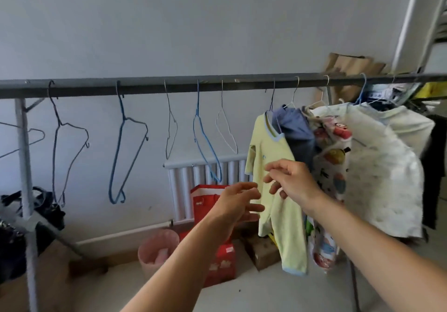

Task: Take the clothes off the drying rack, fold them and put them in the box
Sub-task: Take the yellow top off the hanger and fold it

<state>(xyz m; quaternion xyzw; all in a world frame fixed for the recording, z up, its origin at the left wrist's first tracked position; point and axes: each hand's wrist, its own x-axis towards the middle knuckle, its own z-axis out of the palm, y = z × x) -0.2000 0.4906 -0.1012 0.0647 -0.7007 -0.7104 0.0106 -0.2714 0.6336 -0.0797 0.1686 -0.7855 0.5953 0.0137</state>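
A grey drying rack rail [145, 87] runs across the view. Several bare wire hangers [125, 142] hang along its left and middle. At the right hang clothes: a pale yellow baby suit with blue trim [283, 224], a blue garment [298, 132], a cartoon-print piece [331, 166] and a white patterned top [384, 171]. My right hand [290, 181] is in front of the yellow suit with relaxed fingers, at its chest. My left hand [239, 203] is open just left of the suit, fingertips near its edge. Neither hand grips anything.
A white radiator [186, 186] stands on the wall behind. Below it sit a red bag [205, 203], a red box [222, 268], a pink bin [157, 251] and a brown carton [263, 251]. Dark bags [46, 205] lie by the rack's left post [24, 166].
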